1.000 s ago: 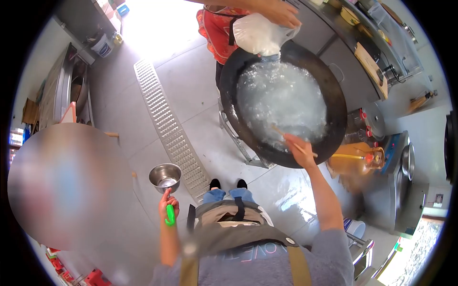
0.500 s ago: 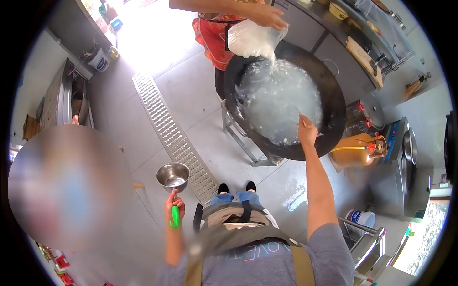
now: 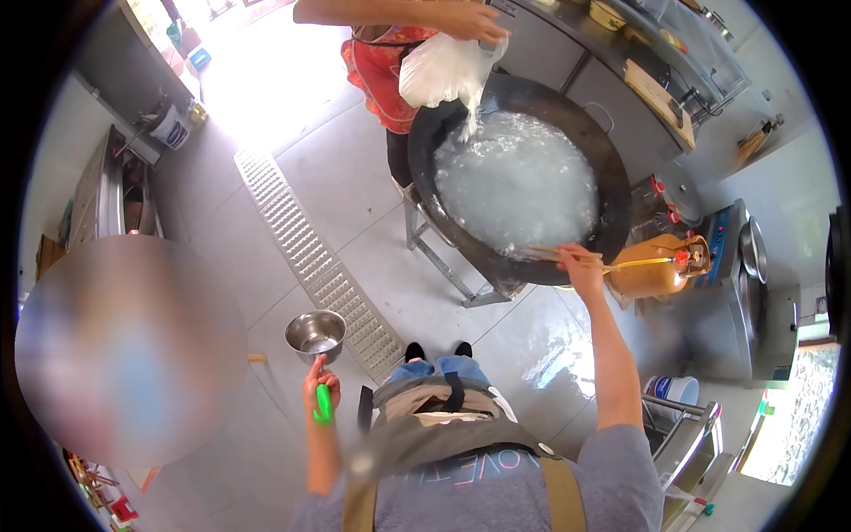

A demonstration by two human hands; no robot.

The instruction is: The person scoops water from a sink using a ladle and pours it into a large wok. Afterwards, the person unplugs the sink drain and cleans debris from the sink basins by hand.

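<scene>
My left hand [image 3: 319,386] is closed around the handle of a metal ladle [image 3: 316,335], whose green handle end shows below the fingers. The ladle's bowl faces up over the floor. My right hand [image 3: 581,269] grips chopsticks [image 3: 542,254] at the near rim of a large dark wok [image 3: 613,173]. The chopsticks lie almost level, their tips over the cloudy, bubbling liquid [image 3: 523,191]. Across the wok, another person's hand [image 3: 470,19] holds a white plastic bag [image 3: 436,73], and pale, lumpy stuff drops from it into the liquid.
The wok rests on a metal stand [image 3: 443,266]. An orange gas cylinder [image 3: 651,279] with a yellow hose stands right of it. A floor drain grate [image 3: 306,253] runs along the left. A counter with a cutting board [image 3: 654,96] is behind the wok. A blurred round patch covers the lower left.
My right hand has swung the chopsticks from pointing down into the liquid to nearly level by the near rim. The bag tips further, still pouring. The ladle stays in my left hand.
</scene>
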